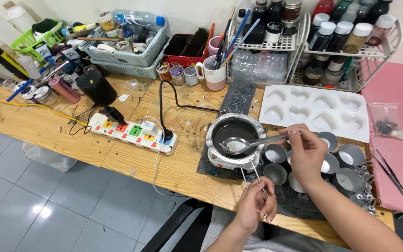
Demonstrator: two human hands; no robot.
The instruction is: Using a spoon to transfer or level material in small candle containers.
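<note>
My right hand (306, 154) holds the handle of a metal spoon (246, 143), whose bowl carries pale liquid over a small dark melting pot (235, 128) on a little electric hot plate (229, 161). My left hand (256, 204) grips the thin wire handle (252, 176) that runs from the pot toward the table's near edge. Several small round metal tins (276, 173) stand just right of the pot, partly hidden under my right hand.
A white heart-shaped mould tray (318, 112) lies behind the tins. A power strip (134, 133) with cords sits left of the pot. Cups of brushes, bottle racks and baskets crowd the back. Tweezers (390, 172) lie on a pink mat at right.
</note>
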